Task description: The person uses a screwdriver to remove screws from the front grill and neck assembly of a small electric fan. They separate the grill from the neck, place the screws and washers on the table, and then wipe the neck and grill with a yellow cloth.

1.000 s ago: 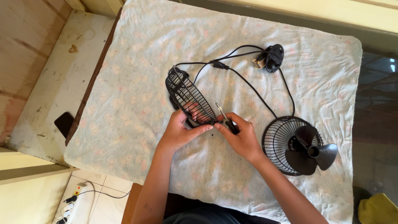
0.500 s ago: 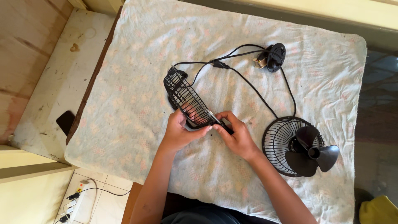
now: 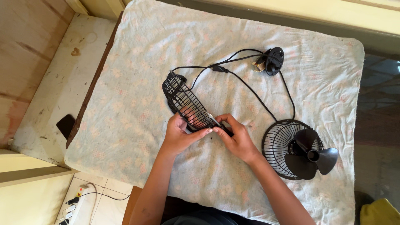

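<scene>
My left hand (image 3: 181, 134) grips the lower rim of a black wire fan grille (image 3: 186, 102), held tilted on edge over the cloth. My right hand (image 3: 236, 137) holds a small screwdriver (image 3: 217, 123) with its metal tip against the grille's rim, right beside my left fingertips. To the right lies the other half of the fan (image 3: 296, 150), a black wire cage with a three-blade propeller, flat on the cloth. A black cable (image 3: 250, 89) runs from it to a black plug piece (image 3: 271, 61) at the far side.
A pale floral cloth (image 3: 137, 66) covers the table. A worn white ledge (image 3: 58, 83) lies to the left with a dark phone (image 3: 66, 125) on it. A power strip (image 3: 75, 204) sits on the tiled floor below left. A yellow object (image 3: 379, 212) shows at the bottom right corner.
My right hand has swung the screwdriver from pointing up and free down to the grille's rim. Both hands drew closer together; the grille shifted slightly left.
</scene>
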